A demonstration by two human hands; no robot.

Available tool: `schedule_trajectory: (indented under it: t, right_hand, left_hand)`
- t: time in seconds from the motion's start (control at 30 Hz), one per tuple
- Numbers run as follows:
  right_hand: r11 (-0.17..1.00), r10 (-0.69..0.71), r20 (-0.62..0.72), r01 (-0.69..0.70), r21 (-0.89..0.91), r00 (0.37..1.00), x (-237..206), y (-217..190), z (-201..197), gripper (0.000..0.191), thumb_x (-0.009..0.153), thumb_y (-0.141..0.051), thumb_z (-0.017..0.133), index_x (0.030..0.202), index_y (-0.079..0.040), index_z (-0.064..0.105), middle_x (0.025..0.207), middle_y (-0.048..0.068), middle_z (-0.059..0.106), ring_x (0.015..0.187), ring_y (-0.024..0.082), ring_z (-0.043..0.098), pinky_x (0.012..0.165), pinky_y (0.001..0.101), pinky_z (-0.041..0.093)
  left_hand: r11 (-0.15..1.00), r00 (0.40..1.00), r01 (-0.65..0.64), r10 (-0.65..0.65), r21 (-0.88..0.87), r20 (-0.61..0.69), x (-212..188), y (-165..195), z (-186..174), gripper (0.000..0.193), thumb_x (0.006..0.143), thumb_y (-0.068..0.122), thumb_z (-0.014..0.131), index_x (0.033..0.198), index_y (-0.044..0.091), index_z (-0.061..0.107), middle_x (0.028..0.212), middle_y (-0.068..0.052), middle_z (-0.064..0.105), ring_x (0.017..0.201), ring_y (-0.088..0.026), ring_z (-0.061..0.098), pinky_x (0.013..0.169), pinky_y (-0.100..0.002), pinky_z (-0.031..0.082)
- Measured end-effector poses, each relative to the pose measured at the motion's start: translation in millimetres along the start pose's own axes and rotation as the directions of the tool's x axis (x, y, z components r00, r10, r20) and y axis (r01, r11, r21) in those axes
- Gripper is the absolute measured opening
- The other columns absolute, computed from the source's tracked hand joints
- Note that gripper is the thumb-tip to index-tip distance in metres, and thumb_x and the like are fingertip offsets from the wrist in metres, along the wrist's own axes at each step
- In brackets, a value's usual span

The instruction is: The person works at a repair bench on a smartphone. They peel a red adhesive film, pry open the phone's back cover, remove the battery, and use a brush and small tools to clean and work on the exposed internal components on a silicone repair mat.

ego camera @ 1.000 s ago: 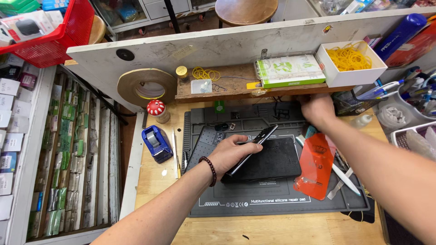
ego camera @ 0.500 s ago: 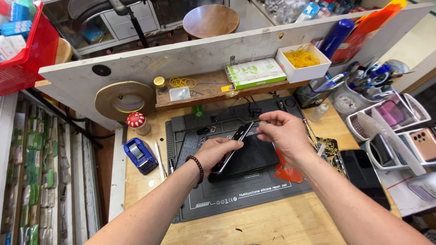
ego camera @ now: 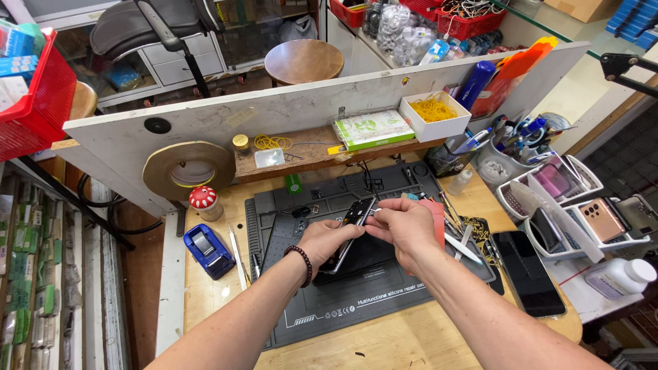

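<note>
Left hand (ego camera: 334, 240) grips an opened smartphone (ego camera: 351, 229) tilted on edge above the grey silicone repair mat (ego camera: 356, 301) at mid-desk, while the right hand (ego camera: 404, 229), fingers pinched narrow on a thin white tool (ego camera: 376, 210), meets the phone's upper end.

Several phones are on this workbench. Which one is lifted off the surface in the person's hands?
The dark phone tilted up over the grey repair mat, gripped by the left hand and right hand. The black phone at the right lies flat, untouched.
</note>
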State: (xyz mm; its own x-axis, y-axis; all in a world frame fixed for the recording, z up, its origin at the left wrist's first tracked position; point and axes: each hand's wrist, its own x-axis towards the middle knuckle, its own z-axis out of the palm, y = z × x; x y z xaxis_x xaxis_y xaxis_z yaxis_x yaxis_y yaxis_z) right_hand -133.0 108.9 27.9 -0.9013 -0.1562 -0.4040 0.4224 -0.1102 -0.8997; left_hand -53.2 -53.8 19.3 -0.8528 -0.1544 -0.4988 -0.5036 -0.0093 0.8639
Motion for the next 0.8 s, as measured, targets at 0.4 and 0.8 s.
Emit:
schedule_trajectory:
  t: [0.4, 0.8]
  right_hand:
    - [1.000, 0.006, 0.005, -0.006, 0.002, 1.000, 2.2, 2.3, -2.2, 0.022, 0.089, 0.008, 0.061, 0.111, 0.006, 0.060, 0.099, 0.016, 0.067, 0.082, 0.023, 0.073, 0.072, 0.0345, 0.067]
    - [1.000, -0.004, 0.011, 0.004, -0.002, 1.000, -0.7, 1.0, -2.6, 0.025, 0.088, 0.007, 0.062, 0.112, 0.006, 0.059, 0.098, 0.015, 0.068, 0.082, 0.022, 0.073, 0.071, 0.0338, 0.066]
  left_hand:
    - [1.000, 1.000, 0.007, -0.007, -0.001, -0.030, 4.8, -1.6, 2.7, 0.041, 0.070, 0.045, 0.084, 0.089, 0.010, 0.074, 0.074, 0.001, 0.069, 0.060, -0.009, 0.062, 0.052, -0.026, 0.047]
    - [0.999, 0.999, -0.009, 0.011, 0.052, -0.033, 7.1, -5.3, 4.6, 0.039, 0.070, 0.045, 0.083, 0.086, 0.010, 0.076, 0.072, 0.000, 0.069, 0.057, -0.009, 0.061, 0.049, -0.026, 0.046]
